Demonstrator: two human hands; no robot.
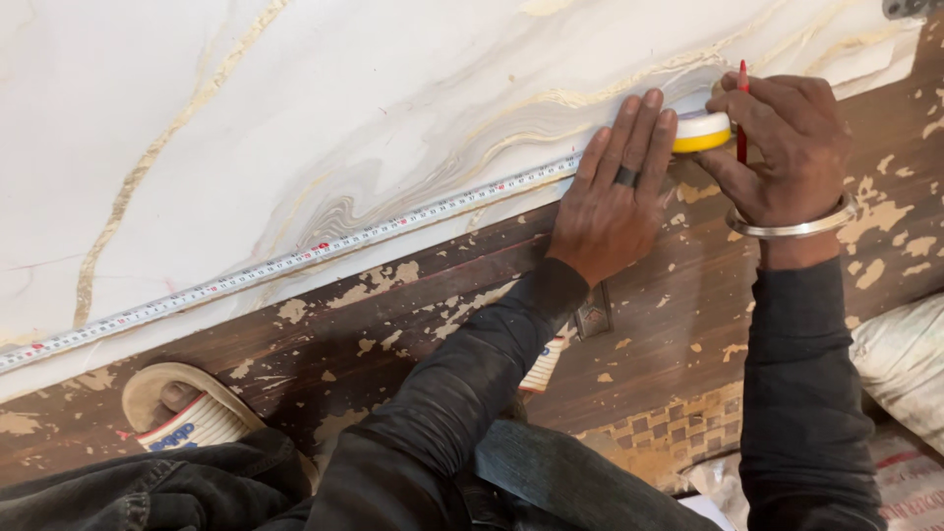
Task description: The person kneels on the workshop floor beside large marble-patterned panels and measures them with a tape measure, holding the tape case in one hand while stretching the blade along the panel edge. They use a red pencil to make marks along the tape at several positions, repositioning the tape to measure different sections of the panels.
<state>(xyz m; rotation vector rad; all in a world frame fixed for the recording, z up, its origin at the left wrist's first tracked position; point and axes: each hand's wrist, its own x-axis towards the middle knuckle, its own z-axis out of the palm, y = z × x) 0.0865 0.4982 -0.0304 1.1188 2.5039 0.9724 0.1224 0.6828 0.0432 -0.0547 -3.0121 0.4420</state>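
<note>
Measuring step: left hand [612, 197] lies flat, fingers open, pinning tape [295, 261] along slab [295, 108] near edge. Right hand [782, 147] grips tape case [702, 131] and red pencil [741, 108] at right end. Marking likely needs the tape held steady.

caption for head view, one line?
Left hand pins tape measure on marble slab; right hand holds its case and red pencil.

At the right edge, on the floor, a white woven sack [903, 366] lies bulging. Below it, in the bottom right corner, a second pale sack [910, 487] shows a printed label in red and dark letters.
</note>
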